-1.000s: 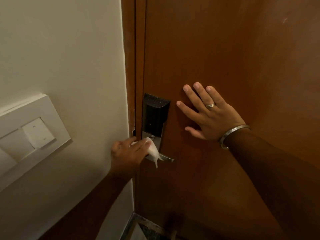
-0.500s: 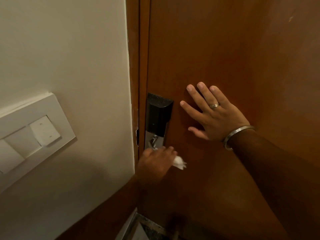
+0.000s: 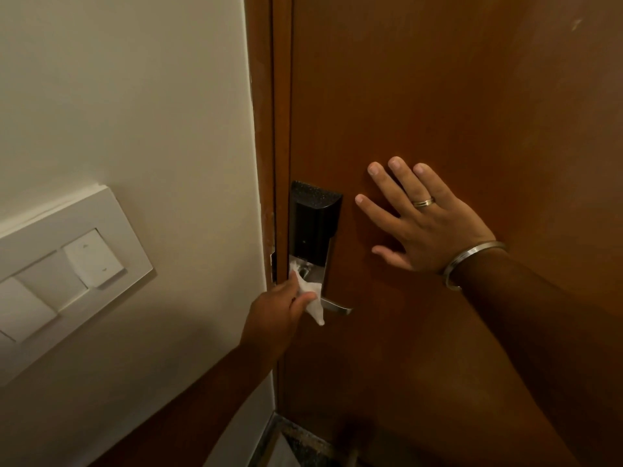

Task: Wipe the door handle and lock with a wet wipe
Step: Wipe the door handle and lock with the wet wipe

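A black electronic lock point(image 3: 312, 224) sits on the brown wooden door point(image 3: 438, 96), with a silver plate below it and a silver lever handle point(image 3: 337, 307) pointing right. My left hand point(image 3: 274, 311) pinches a white wet wipe point(image 3: 310, 294) and presses it against the silver plate and the base of the handle. The wipe's tail hangs down below the lever. My right hand point(image 3: 421, 224), with a ring and a steel bangle, lies flat on the door just right of the lock, fingers spread.
A white switch panel point(image 3: 67, 264) is mounted on the cream wall point(image 3: 135, 96) to the left. The door frame point(image 3: 263, 129) runs between wall and door. A strip of dark floor point(image 3: 296, 443) shows at the bottom.
My left hand with the wipe has moved back left and up, from the lever's right end to its base and the silver plate. My right hand stays flat on the door.
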